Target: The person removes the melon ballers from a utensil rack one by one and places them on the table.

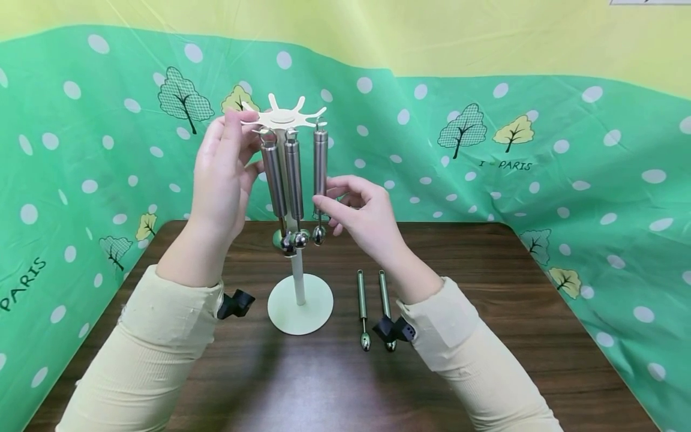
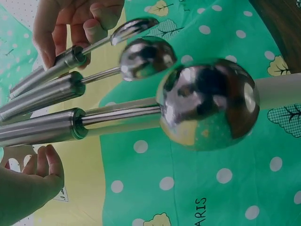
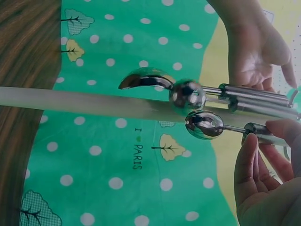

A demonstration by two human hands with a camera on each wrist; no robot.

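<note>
A white stand (image 1: 300,303) with a round base and a star-shaped hook top (image 1: 283,117) is on the brown table (image 1: 486,312). Three steel-handled utensils hang from it. My left hand (image 1: 243,129) is raised at the top and holds a prong between fingertips and thumb. My right hand (image 1: 324,207) pinches the lower handle of the rightmost hanging utensil (image 1: 321,165), whose spoon-like head (image 3: 204,125) hangs below the fingers (image 3: 249,155). The other two (image 1: 284,177) hang beside it; their round heads (image 2: 207,101) fill the left wrist view.
Two more steel utensils (image 1: 372,303) lie side by side on the table right of the stand's base, heads towards me. A green dotted cloth (image 1: 540,168) walls the table at the back and both sides.
</note>
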